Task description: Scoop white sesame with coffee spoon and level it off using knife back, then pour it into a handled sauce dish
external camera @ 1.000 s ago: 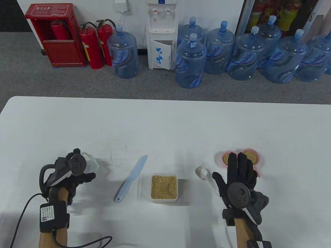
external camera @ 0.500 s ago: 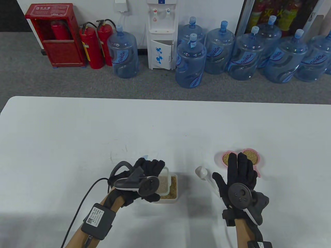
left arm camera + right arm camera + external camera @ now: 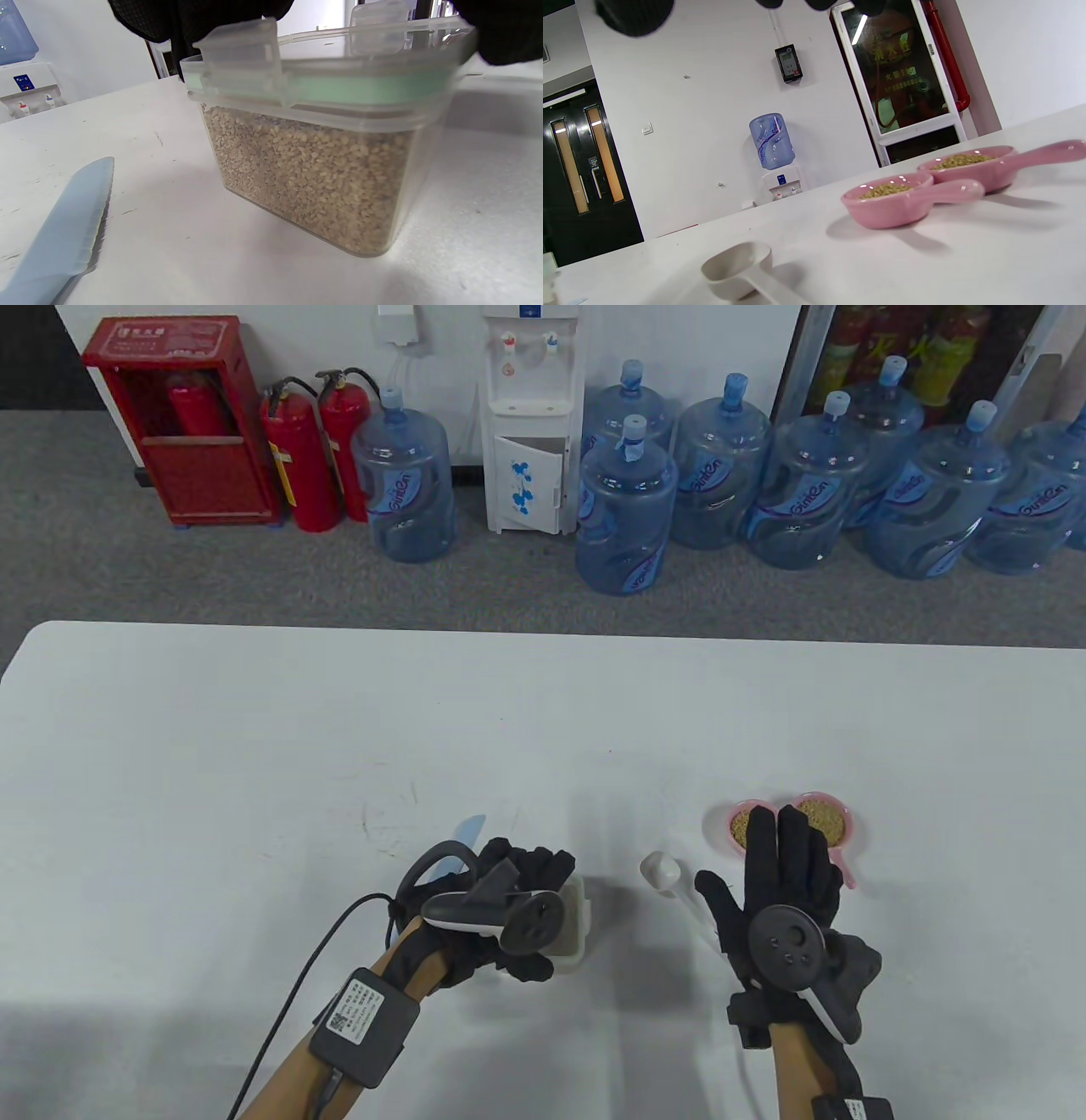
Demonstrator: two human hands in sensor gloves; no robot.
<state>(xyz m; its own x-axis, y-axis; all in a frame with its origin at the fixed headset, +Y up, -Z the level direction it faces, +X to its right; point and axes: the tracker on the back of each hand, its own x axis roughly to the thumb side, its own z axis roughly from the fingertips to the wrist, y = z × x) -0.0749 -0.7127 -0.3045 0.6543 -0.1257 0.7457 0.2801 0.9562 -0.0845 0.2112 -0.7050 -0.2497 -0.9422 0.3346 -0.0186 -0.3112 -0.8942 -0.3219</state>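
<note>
sesame box: one clear plastic box (image 3: 322,178) of white sesame on the desk (image 3: 254,729), near the front edge at centre; filled close to the brim.
lid: one clear lid (image 3: 331,55) with a green seal and snap tabs, sitting on the box top; whether it is seated square I cannot tell.
left hand: left hand (image 3: 509,899) lies over the lid, fingers curled at its edges, holding it.
right hand: right hand (image 3: 785,865) flat on the desk, fingers straight, holding nothing; fingertips overlap the near edge of the dishes in the table view.
coffee spoon: one white scoop (image 3: 736,264), empty, lying on the desk just beside the right thumb. Judged light and rigid; take it by the handle end so the bowl stays level.
knife: one pale blue knife (image 3: 63,237), flat on the desk left of the box. Judged light, stiff plastic; grip the handle, straight back downward for levelling.
sauce dishes: two pink handled dishes (image 3: 908,199), touching, each already holding sesame. Glossy, so judged slippery and breakable; hold by the handle.
sesame handling: loose, free-flowing grain; judged quick to spill off a tilted spoon.
</note>
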